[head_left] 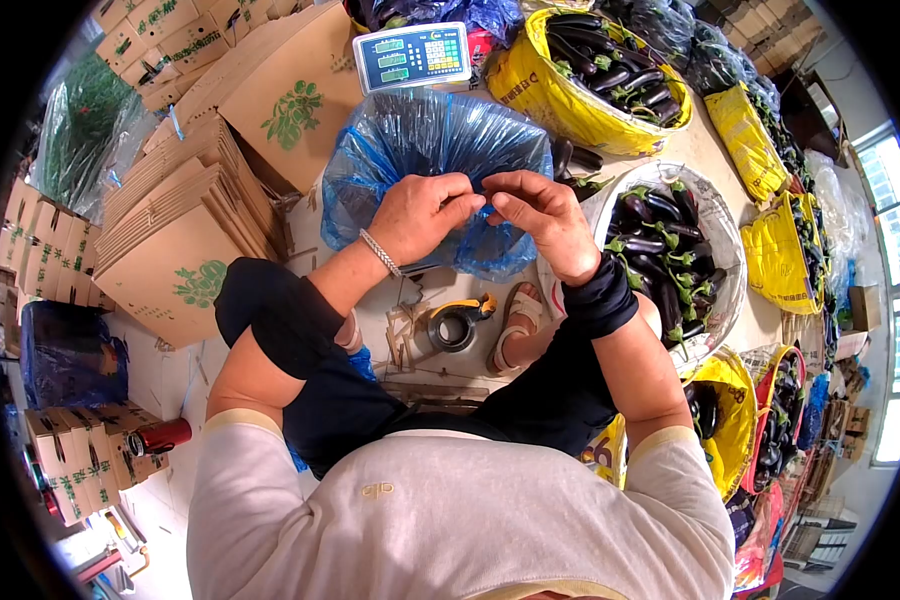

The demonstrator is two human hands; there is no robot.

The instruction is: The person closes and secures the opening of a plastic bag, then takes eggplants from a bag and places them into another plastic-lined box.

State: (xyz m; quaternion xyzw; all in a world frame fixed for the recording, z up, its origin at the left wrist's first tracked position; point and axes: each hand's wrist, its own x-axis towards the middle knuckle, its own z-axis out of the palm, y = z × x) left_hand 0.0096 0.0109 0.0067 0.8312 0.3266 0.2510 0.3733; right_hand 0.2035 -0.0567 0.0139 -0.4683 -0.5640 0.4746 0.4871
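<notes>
- Head view: left hand [420, 220] and right hand [545, 215] meet above the near side of the blue plastic bag [435, 125]; both have the thumb and index finger brought close, bent at the tips, as if pinching something small; I cannot tell if the film is really between them.
- Blue bag spreads wide in front of the person, between the 2 knees; probably it is placed so that both hands reach its edge equally; its near part hangs under the fingers.
- Digital scale [412, 58] is just beyond the bag, its display up – likely for easy reading.
- Eggplants [660, 245] fill a white-lined basket [727, 275] beside the right forearm; 1 yellow-lined basket [525, 85] of them is farther forward; this seems to keep them within reach.
- Flat cartons [175, 220] lean together at left, perhaps to save space; tape dispenser [455, 325] lies on the floor between the feet.
</notes>
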